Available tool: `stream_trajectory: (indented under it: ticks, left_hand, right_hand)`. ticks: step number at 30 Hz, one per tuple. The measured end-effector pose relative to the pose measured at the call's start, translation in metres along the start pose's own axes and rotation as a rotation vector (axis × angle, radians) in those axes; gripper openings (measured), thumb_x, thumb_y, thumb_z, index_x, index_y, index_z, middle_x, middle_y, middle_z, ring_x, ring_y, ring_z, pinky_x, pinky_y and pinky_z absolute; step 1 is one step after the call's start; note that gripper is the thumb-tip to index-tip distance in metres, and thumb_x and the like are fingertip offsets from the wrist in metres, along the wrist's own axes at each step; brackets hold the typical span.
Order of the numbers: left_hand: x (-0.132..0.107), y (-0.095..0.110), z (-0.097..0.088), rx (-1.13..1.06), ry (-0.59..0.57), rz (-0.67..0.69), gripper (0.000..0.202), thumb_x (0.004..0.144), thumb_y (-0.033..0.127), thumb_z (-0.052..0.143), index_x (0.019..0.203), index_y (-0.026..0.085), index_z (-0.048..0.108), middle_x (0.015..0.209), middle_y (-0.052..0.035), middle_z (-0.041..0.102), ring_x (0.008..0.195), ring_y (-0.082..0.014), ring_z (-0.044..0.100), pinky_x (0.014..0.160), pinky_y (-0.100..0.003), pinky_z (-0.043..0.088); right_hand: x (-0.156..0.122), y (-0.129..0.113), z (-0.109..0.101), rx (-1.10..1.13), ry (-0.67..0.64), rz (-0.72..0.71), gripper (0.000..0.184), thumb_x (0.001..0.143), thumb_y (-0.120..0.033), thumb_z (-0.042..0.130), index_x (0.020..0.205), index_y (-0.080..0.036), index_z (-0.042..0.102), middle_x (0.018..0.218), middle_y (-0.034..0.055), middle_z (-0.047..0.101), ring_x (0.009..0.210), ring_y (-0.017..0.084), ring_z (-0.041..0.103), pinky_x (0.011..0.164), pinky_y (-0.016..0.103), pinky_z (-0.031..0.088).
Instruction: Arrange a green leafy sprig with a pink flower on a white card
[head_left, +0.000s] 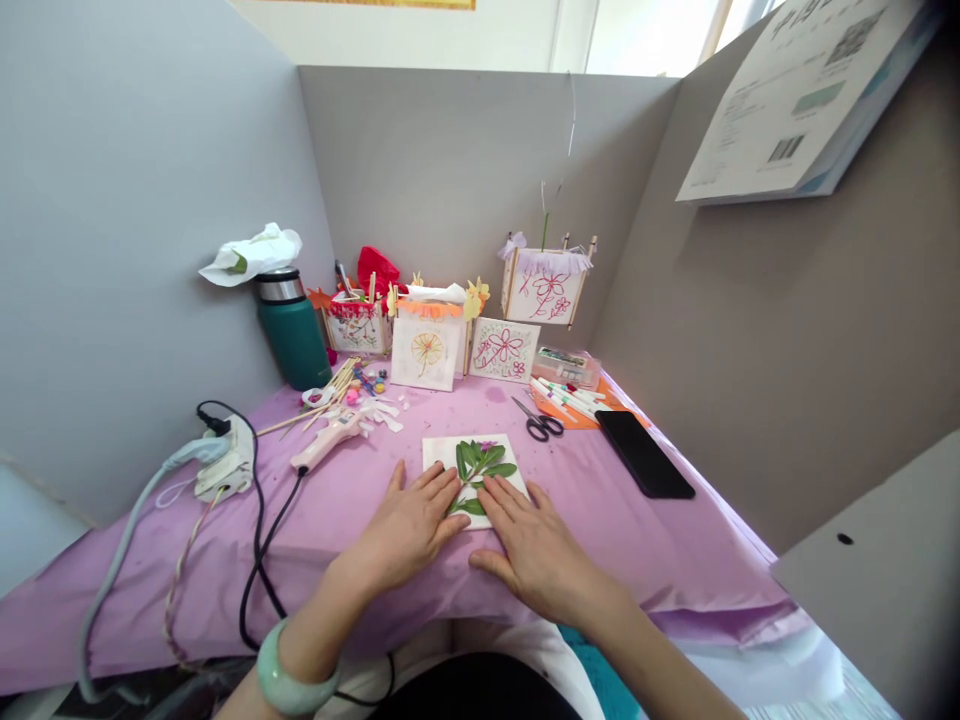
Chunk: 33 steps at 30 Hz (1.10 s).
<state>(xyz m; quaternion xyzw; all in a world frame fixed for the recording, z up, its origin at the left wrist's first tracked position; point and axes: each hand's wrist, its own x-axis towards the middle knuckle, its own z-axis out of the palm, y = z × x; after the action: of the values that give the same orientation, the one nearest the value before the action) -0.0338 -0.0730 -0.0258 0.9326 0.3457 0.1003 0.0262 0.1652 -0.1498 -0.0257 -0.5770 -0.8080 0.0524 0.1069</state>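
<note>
A white card lies on the purple tablecloth in front of me, with green leaves and a small purple flower laid on it. My left hand lies flat, fingers stretched out, on the card's left part beside the leaves. My right hand lies flat too, its fingers spread over the card's lower right corner, touching the leaves. Neither hand holds anything. A pale green bangle sits on my left wrist.
Black scissors and a black phone lie to the right. A pink glue gun, power strip and cables lie left. Paper lanterns, decorated cards, markers, sticks and a green flask stand at the back. Grey partitions enclose the desk.
</note>
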Motion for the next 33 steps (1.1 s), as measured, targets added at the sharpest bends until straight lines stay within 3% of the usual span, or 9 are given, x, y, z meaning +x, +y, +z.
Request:
stream_trajectory:
  ticks: [3, 6, 11, 14, 18, 22, 25, 33]
  left_hand:
    - [0.01, -0.002, -0.005, 0.022, 0.046, 0.011, 0.055, 0.096, 0.052, 0.031, 0.144, 0.024, 0.035, 0.15, -0.0111, 0.038, 0.14, -0.0275, 0.03, 0.111, -0.065, 0.014]
    - [0.022, -0.004, -0.006, 0.035, 0.004, 0.063, 0.055, 0.096, 0.054, 0.032, 0.143, 0.026, 0.035, 0.151, -0.0081, 0.037, 0.142, -0.0274, 0.026, 0.111, -0.067, 0.013]
    - [0.028, -0.006, -0.002, 0.077, 0.033, 0.076, 0.046, 0.096, 0.052, 0.036, 0.13, 0.024, 0.05, 0.138, -0.0083, 0.054, 0.137, -0.0287, 0.036, 0.11, -0.069, 0.01]
    - [0.024, -0.004, -0.005, 0.117, 0.087, 0.056, 0.041, 0.096, 0.05, 0.038, 0.112, 0.02, 0.06, 0.121, -0.01, 0.063, 0.128, -0.0287, 0.044, 0.111, -0.066, 0.008]
    - [0.032, -0.004, -0.016, 0.11, 0.106, -0.033, 0.032, 0.097, 0.038, 0.039, 0.099, 0.017, 0.063, 0.109, -0.0092, 0.065, 0.111, -0.0266, 0.054, 0.108, -0.062, 0.02]
    - [0.061, -0.016, -0.024, 0.074, 0.05, -0.019, 0.022, 0.092, 0.021, 0.044, 0.102, 0.018, 0.064, 0.106, -0.0081, 0.065, 0.105, -0.025, 0.054, 0.093, -0.043, 0.04]
    - [0.077, -0.025, -0.025, 0.049, -0.037, 0.079, 0.017, 0.086, 0.017, 0.053, 0.094, 0.023, 0.067, 0.1, -0.0035, 0.066, 0.099, -0.021, 0.056, 0.087, -0.034, 0.042]
    - [0.082, -0.03, -0.033, 0.055, -0.152, 0.189, 0.017, 0.073, 0.012, 0.056, 0.082, 0.022, 0.066, 0.098, -0.0031, 0.063, 0.099, -0.021, 0.055, 0.087, -0.034, 0.04]
  right_hand:
    - [0.001, -0.001, -0.008, 0.0, 0.014, 0.0, 0.074, 0.092, -0.063, 0.037, 0.147, -0.015, 0.032, 0.153, 0.0112, 0.028, 0.143, 0.028, 0.023, 0.115, 0.056, 0.016]
    - [0.004, -0.002, -0.009, -0.02, 0.044, 0.026, 0.077, 0.091, -0.064, 0.038, 0.148, -0.013, 0.03, 0.154, 0.0124, 0.025, 0.143, 0.029, 0.021, 0.115, 0.057, 0.015]
    - [0.008, 0.003, 0.001, -0.023, 0.011, 0.068, 0.078, 0.09, -0.065, 0.038, 0.146, -0.012, 0.034, 0.153, 0.0149, 0.028, 0.142, 0.031, 0.023, 0.114, 0.059, 0.015]
    - [0.008, 0.005, 0.006, -0.027, 0.008, 0.074, 0.078, 0.09, -0.066, 0.037, 0.147, -0.013, 0.034, 0.153, 0.0143, 0.028, 0.143, 0.031, 0.022, 0.114, 0.059, 0.015]
    - [0.008, 0.005, 0.005, -0.023, 0.002, 0.078, 0.078, 0.09, -0.065, 0.037, 0.147, -0.013, 0.033, 0.153, 0.0145, 0.027, 0.143, 0.031, 0.021, 0.114, 0.059, 0.015]
    - [0.009, 0.004, 0.004, -0.024, -0.011, 0.091, 0.077, 0.09, -0.065, 0.038, 0.147, -0.013, 0.032, 0.154, 0.0145, 0.025, 0.143, 0.031, 0.02, 0.114, 0.059, 0.015]
    - [0.009, 0.004, 0.003, -0.015, -0.019, 0.089, 0.078, 0.09, -0.064, 0.037, 0.148, -0.013, 0.031, 0.154, 0.0138, 0.024, 0.144, 0.031, 0.019, 0.114, 0.058, 0.014]
    - [0.008, 0.003, 0.002, -0.005, -0.02, 0.093, 0.077, 0.09, -0.064, 0.038, 0.147, -0.012, 0.032, 0.154, 0.0147, 0.023, 0.144, 0.03, 0.018, 0.114, 0.058, 0.014]
